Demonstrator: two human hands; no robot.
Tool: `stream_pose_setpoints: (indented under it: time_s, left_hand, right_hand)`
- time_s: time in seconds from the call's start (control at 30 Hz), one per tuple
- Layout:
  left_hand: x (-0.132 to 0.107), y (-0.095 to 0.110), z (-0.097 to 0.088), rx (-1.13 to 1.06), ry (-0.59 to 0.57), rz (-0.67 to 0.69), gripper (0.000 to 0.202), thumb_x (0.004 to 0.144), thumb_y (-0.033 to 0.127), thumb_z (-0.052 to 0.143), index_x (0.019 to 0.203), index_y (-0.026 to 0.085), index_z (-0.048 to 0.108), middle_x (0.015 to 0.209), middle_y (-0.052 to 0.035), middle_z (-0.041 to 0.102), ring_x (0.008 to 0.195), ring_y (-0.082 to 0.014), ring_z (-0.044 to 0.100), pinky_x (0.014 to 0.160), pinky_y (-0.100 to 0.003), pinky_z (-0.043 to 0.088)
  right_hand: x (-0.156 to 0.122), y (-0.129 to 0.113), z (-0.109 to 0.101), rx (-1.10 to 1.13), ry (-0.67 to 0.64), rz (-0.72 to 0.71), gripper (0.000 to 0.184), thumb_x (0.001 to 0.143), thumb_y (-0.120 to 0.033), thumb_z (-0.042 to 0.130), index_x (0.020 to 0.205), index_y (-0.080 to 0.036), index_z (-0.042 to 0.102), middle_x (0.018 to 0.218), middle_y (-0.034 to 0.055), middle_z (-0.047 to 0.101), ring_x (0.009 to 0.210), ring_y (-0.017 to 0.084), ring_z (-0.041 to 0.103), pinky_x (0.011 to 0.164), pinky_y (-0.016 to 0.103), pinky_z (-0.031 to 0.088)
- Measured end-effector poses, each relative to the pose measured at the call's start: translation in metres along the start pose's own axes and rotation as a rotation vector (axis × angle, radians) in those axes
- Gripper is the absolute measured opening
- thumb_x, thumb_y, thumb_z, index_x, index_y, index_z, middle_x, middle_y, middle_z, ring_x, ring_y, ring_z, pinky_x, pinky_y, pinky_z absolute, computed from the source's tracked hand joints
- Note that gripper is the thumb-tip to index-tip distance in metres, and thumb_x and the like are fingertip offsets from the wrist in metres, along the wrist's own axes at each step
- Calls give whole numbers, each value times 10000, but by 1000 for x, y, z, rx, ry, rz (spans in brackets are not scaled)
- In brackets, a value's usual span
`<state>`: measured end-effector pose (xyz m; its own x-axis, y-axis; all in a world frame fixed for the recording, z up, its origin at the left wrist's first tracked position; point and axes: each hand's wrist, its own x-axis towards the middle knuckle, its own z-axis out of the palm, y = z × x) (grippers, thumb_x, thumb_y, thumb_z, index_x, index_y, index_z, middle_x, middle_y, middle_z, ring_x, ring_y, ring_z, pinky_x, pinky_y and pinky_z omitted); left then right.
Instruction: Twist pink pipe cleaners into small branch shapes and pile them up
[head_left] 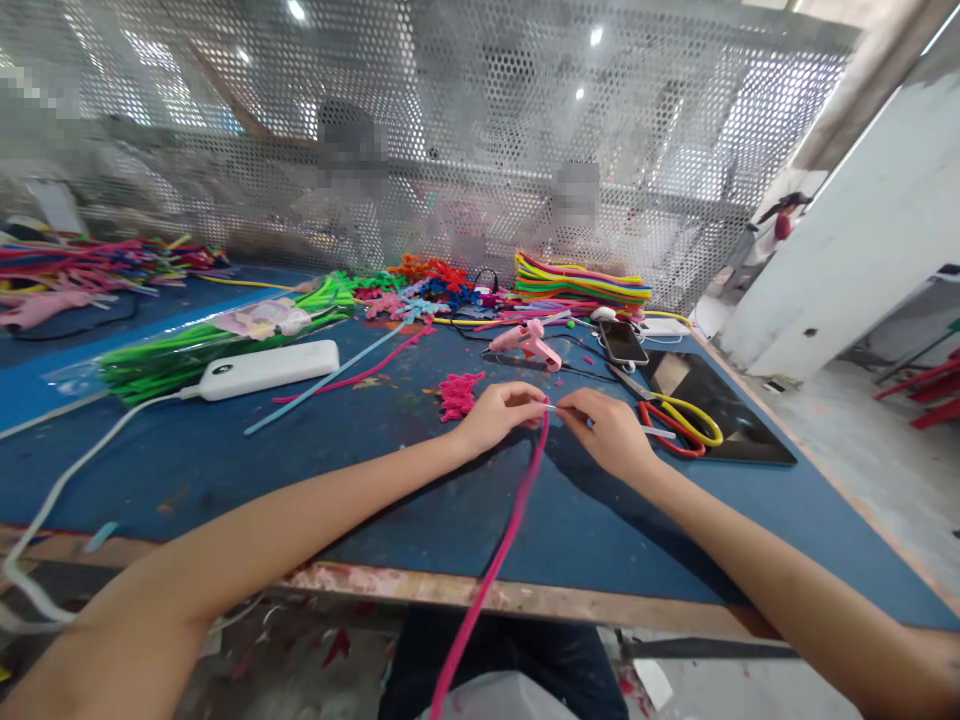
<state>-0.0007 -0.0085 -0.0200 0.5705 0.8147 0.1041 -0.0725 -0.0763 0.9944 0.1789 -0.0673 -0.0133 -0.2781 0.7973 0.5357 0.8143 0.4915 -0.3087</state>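
Over the blue table top (225, 460), my left hand (496, 413) pinches the top end of a long pink pipe cleaner (504, 540) that hangs down past the table's front edge toward my lap. My right hand (609, 430) is closed just to its right, fingertips pinching a thin pale stick or wire that meets the pink stem's end. A small pink folded chenille piece (457, 393) lies just left of my left hand.
A pink glue gun (529, 342), a phone (622, 343), red and yellow scissors (681, 420) on a black tablet (739, 425), a white power bank (268, 369) with cable, green stems in a bag (187, 350), and stacked coloured stems (577, 282) are present. People sit behind a perforated screen.
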Motion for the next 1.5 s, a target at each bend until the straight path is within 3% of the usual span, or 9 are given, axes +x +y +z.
stream_pose_setpoints:
  time_s: [0.13,0.4,0.53,0.73,0.93,1.1,1.3,1.5]
  left_hand:
    - [0,-5,0,-119,-30,-87,267,667,277,710,863,113,628,720,-44,672,635,-124,633,678,-266,508]
    - [-1,-7,0,-228,-34,-85,298,711,312,691,945,133,649,902,-78,686,878,-177,642,804,-321,503]
    - [-1,-7,1,-296,-59,-65,280,725,307,681,957,152,651,902,-61,680,856,-163,638,807,-338,501]
    - [-1,-8,2,-295,-24,4,251,692,304,705,868,128,674,809,-37,672,769,-134,621,753,-285,501]
    - [-1,-4,3,-274,12,-14,285,663,361,709,803,122,641,761,-26,666,716,-147,638,735,-295,501]
    - [0,-2,0,-301,66,-53,304,641,371,723,797,127,632,674,5,627,605,-106,604,644,-251,488]
    - [0,-6,0,-240,58,-86,361,604,340,757,865,102,681,684,-21,657,590,-98,579,619,-223,451]
    - [-1,-10,1,-261,-44,-141,403,596,327,766,912,95,675,816,-76,691,721,-155,638,745,-297,488]
  right_hand:
    - [-2,0,3,-59,-12,-26,175,888,-249,450,895,-204,619,819,54,652,758,178,597,670,265,425]
    - [-2,-2,9,211,74,38,151,870,-230,469,899,-191,613,837,44,657,751,168,599,686,263,444]
    - [-1,-7,8,281,66,124,162,867,-262,478,887,-191,622,812,29,659,682,152,582,615,246,425]
    - [-1,-13,5,325,35,170,183,868,-299,477,874,-186,621,749,15,643,622,138,558,575,235,405]
    - [-2,-15,3,193,24,43,171,838,-198,466,970,-179,573,840,37,629,652,138,555,629,247,437]
    - [-5,-10,8,65,-52,-119,438,741,-39,424,1129,-221,509,1062,67,569,874,170,574,730,280,473]
    - [-10,-6,11,-320,-37,-170,279,854,-215,472,1111,-289,552,1142,53,551,732,129,584,552,218,422]
    - [-10,-13,3,-536,-56,-363,281,907,-163,364,1030,-261,597,1175,44,588,718,138,578,611,259,396]
